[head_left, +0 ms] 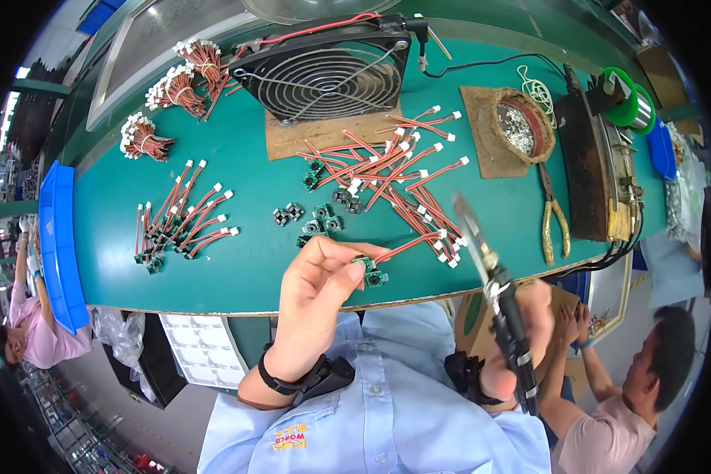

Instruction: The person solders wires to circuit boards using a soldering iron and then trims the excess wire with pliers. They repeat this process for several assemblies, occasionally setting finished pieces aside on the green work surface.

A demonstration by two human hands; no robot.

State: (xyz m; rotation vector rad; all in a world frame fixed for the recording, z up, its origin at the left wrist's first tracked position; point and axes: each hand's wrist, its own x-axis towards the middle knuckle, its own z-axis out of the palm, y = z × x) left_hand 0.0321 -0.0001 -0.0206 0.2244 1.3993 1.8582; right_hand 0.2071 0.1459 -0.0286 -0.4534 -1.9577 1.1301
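Close to the table's front edge, my left hand (312, 280) pinches a small green circuit board (377, 279) between thumb and fingers. A short red-and-brown wire lead (407, 247) with a white plug runs from the board toward the upper right; its joint is too small to make out. My right hand (525, 332) is wrapped around the black handle of a soldering iron (504, 304). The iron's tip points up and away, to the right of the board and apart from it. Beyond my left hand lie several loose green boards (322, 220) and a heap of wire leads (395, 170).
Boards with leads (183, 213) lie left, below bundled leads (178, 91). A black fan (324, 79) stands at the back. Rightward are a solder-scrap bowl (521, 126), pliers (554, 221), a dark box (588, 166) and a solder spool (632, 103). A co-worker (624, 403) sits at right.
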